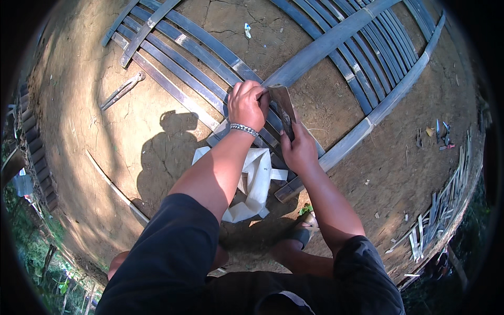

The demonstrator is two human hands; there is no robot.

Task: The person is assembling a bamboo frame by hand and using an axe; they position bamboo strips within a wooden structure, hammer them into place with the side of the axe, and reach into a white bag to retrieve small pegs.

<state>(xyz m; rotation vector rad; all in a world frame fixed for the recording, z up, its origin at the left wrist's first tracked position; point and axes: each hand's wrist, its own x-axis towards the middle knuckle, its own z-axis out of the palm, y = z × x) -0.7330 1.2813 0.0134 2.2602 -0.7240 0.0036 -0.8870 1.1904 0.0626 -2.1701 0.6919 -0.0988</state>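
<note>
My right hand (pixel 300 149) is closed round a dark, flat, blade-like tool (pixel 283 107) with a brown, worn surface. Its broad end reaches up beside my left hand (pixel 245 107). That left hand, with a chain bracelet at the wrist, has its fingers curled over the frame's crossing slats; what they hold is hidden. The frame is of dark split bamboo: long slats (pixel 202 52) run from upper left, and a wide bamboo strip (pixel 325 44) goes off to upper right. White cloth (pixel 257 184) lies in a loop below my hands.
Pliers-like tongs (pixel 123 90) lie on the dirt at left, above a thin curved stick (pixel 115 184). A pale-jointed bamboo rail (pixel 388 107) edges the frame at right. Split strips (pixel 438 215) are heaped at far right, near small scraps (pixel 446 134). My sandalled foot (pixel 304 231) stands below.
</note>
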